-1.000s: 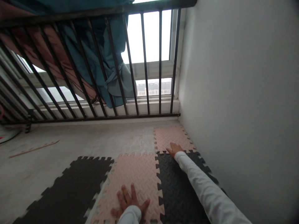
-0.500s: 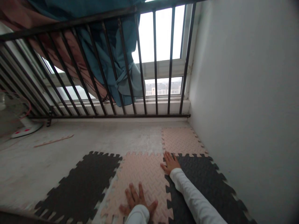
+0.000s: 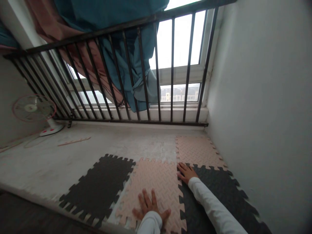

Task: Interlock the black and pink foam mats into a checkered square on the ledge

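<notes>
My left hand (image 3: 150,204) lies flat with spread fingers on a pink foam mat tile (image 3: 156,177). Up at that tile's far right corner, my right hand (image 3: 186,173) rests palm down, fingers stretched out, over the seam with a black foam tile (image 3: 216,191). The toothed edges of these two tiles meet along the seam. A second pink tile (image 3: 197,149) adjoins the black one on its far side. Left of the middle pink tile lies another black tile (image 3: 99,185), with a narrow gap of floor between them. Neither hand grips anything.
A dark metal railing (image 3: 136,122) runs before the window, with blue and pink curtains (image 3: 129,65) behind it. A white wall (image 3: 258,113) borders the right. At the left stand a fan (image 3: 34,109) and, on the pale floor (image 3: 136,143), a thin strip (image 3: 74,141). The floor's raised edge is at lower left.
The view has swung left, so more of the fan and the platform edge shows. My right hand has shifted slightly along the seam; the left stays spread on the pink tile.
</notes>
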Demonstrator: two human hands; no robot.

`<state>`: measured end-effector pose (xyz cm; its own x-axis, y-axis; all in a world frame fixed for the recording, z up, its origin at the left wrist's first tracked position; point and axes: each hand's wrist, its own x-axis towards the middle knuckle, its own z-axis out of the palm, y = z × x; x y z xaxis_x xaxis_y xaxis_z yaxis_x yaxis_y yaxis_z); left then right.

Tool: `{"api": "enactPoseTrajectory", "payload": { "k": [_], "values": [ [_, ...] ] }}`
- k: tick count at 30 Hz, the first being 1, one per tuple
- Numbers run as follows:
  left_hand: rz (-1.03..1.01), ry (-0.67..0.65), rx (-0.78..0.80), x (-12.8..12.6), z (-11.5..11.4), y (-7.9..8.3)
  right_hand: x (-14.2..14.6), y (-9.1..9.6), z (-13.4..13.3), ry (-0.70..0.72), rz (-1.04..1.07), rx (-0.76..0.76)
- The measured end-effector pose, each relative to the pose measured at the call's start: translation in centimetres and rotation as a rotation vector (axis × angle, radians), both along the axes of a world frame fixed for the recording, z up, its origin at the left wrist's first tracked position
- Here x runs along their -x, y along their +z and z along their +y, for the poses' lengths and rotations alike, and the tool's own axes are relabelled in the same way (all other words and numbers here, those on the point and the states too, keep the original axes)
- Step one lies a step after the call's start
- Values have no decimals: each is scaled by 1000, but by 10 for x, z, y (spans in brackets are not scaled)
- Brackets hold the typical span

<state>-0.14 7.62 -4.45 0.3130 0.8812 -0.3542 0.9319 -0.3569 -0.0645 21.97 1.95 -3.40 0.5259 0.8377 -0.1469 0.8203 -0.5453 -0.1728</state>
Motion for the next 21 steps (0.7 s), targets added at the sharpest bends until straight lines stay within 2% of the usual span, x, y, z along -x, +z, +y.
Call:
{"api": "enactPoseTrajectory", "payload": {
  "k": [2,4,5,7,9,12,15,16,18,21],
  "values": [
    [-61,-8,21,2,4,-11,-16,-2,-7,-99,-28,36],
    [-146,-32,49,4,8,-26,-31,-8,-14,-326,-118,94],
    [-181,-41,67,5,10,-33,-37,-12,-17,-395,-146,102],
    [-218,-57,105,8,16,-40,-44,-20,-23,-456,-194,103],
    [-224,-104,179,19,28,-33,-48,-28,-25,-452,-221,93],
    [-234,-229,264,60,57,-9,-52,-39,-25,-440,-231,74],
    [-87,-101,3,124,96,6,-57,-46,-24,-432,-230,50],
    [-21,-73,-36,145,108,6,-58,-47,-24,-434,-229,42],
    [36,-167,-68,176,129,2,-58,-47,-24,-433,-223,29],
    [29,-330,-125,195,149,-6,-56,-44,-25,-436,-218,18]
  ]
}}
